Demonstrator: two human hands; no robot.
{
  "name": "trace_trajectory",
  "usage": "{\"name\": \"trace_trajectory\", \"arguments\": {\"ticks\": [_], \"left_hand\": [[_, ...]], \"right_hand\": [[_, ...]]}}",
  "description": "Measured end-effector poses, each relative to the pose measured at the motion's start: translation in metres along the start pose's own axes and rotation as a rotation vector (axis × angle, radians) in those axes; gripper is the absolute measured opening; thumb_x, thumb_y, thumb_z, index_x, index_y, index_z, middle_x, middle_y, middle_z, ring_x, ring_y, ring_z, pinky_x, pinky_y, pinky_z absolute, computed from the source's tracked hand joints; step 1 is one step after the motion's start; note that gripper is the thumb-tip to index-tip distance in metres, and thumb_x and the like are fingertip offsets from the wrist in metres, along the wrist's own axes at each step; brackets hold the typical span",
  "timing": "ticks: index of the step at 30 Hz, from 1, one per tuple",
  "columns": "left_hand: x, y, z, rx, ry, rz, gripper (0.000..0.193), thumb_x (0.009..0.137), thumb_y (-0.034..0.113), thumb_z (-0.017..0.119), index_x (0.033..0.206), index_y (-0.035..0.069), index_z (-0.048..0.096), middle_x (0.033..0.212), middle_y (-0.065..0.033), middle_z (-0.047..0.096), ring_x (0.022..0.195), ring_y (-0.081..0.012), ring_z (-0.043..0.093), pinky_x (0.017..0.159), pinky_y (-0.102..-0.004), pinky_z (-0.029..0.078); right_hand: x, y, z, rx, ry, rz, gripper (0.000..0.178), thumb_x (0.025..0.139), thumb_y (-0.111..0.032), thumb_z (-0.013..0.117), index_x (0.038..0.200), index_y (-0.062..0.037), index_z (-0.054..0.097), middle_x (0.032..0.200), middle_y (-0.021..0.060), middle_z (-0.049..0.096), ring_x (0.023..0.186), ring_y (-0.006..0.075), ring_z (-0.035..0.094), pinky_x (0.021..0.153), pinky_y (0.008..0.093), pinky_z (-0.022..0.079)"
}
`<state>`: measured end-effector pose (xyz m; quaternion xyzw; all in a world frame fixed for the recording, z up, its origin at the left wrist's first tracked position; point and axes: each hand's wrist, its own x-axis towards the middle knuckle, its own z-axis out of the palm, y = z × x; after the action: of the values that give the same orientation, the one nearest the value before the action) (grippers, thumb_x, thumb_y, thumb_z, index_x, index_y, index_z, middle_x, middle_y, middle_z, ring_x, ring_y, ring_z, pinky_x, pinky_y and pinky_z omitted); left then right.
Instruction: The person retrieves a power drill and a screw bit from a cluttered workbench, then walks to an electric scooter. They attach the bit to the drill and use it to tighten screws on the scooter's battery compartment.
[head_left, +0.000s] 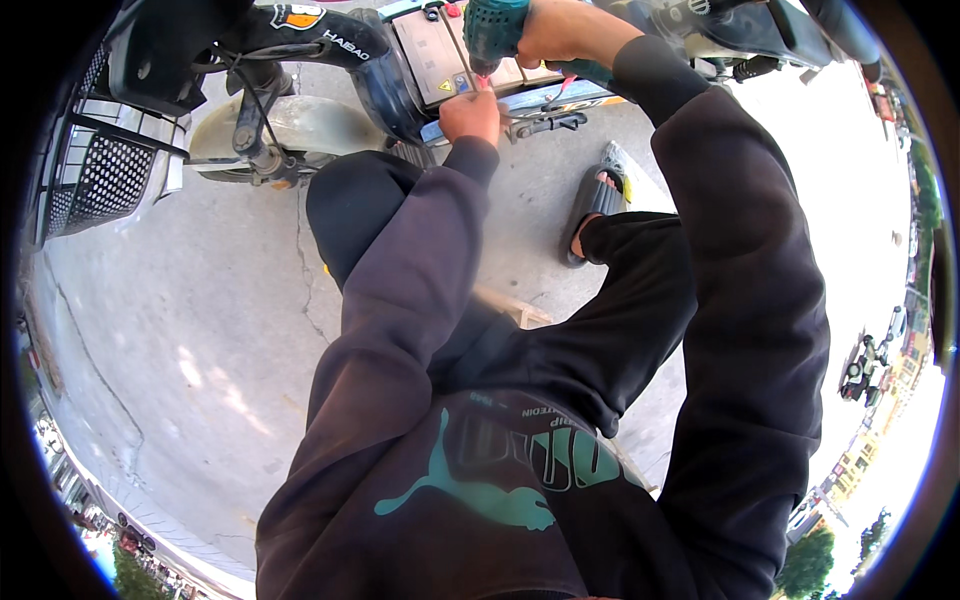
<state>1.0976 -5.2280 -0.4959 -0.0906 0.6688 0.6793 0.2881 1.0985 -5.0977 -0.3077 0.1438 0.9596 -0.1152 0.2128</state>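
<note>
A teal cordless drill (494, 28) is held nose down by my right hand (562, 32), whose fingers wrap its grip. Its tip points at a small reddish piece (483, 82) on the edge of a grey-brown battery (428, 52). My left hand (472, 117) is closed right below that tip, fingers pinched together by the red piece. What those fingers grip is too small to make out. The battery sits in the open footwell of an electric scooter (345, 38), with more batteries beside it.
The scooter's front wheel (300, 125) and a black mesh basket (110, 180) stand at the left. A foot in a grey slide sandal (592, 205) rests on the concrete floor (220, 290), near a clear plastic wrapper (622, 165). A wooden stool edge (515, 305) shows under me.
</note>
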Motion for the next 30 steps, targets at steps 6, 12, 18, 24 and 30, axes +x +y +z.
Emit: {"name": "trace_trajectory", "arguments": {"ticks": [6, 12, 18, 24, 30], "left_hand": [[-0.003, 0.006, 0.001, -0.002, 0.005, -0.050, 0.018, 0.090, 0.012, 0.063, 0.080, -0.003, 0.067, 0.069, -0.0101, 0.070, 0.049, -0.0186, 0.065, 0.043, -0.0263, 0.047], [-0.004, 0.008, 0.000, 0.031, 0.001, -0.029, 0.018, 0.090, 0.012, 0.062, 0.081, -0.003, 0.068, 0.069, -0.0101, 0.070, 0.049, -0.0176, 0.065, 0.043, -0.0260, 0.045], [-0.002, 0.005, 0.001, 0.024, -0.015, -0.046, 0.020, 0.092, 0.013, 0.062, 0.079, -0.002, 0.067, 0.069, -0.0096, 0.070, 0.050, -0.0172, 0.065, 0.042, -0.0254, 0.044], [0.001, 0.003, 0.000, 0.029, -0.024, -0.047, 0.022, 0.092, 0.015, 0.062, 0.076, 0.000, 0.066, 0.070, -0.0095, 0.070, 0.050, -0.0176, 0.065, 0.042, -0.0251, 0.044], [0.002, 0.004, 0.000, 0.036, -0.034, -0.072, 0.022, 0.093, 0.015, 0.062, 0.076, 0.001, 0.066, 0.070, -0.0093, 0.070, 0.051, -0.0182, 0.066, 0.041, -0.0244, 0.043]], "right_hand": [[0.001, 0.007, 0.002, 0.069, -0.027, 0.017, 0.025, 0.070, -0.024, 0.070, 0.082, -0.0019, 0.074, 0.077, 0.0167, 0.071, 0.074, 0.0292, 0.071, 0.066, 0.0396, 0.056], [0.001, 0.005, 0.003, -0.043, 0.033, -0.045, 0.025, 0.069, -0.024, 0.070, 0.079, -0.0023, 0.073, 0.077, 0.0182, 0.070, 0.074, 0.0305, 0.070, 0.066, 0.0406, 0.055], [0.007, 0.010, 0.007, -0.065, 0.048, -0.077, 0.026, 0.068, -0.026, 0.069, 0.081, -0.0026, 0.074, 0.078, 0.0188, 0.070, 0.074, 0.0314, 0.070, 0.066, 0.0409, 0.055], [-0.001, 0.003, 0.003, 0.003, 0.017, -0.004, 0.026, 0.070, -0.025, 0.070, 0.080, -0.0012, 0.074, 0.078, 0.0161, 0.072, 0.071, 0.0274, 0.071, 0.065, 0.0389, 0.056], [-0.006, -0.005, -0.003, 0.019, -0.039, 0.072, 0.024, 0.071, -0.023, 0.070, 0.079, -0.0009, 0.074, 0.075, 0.0145, 0.071, 0.068, 0.0252, 0.071, 0.062, 0.0373, 0.056]]}}
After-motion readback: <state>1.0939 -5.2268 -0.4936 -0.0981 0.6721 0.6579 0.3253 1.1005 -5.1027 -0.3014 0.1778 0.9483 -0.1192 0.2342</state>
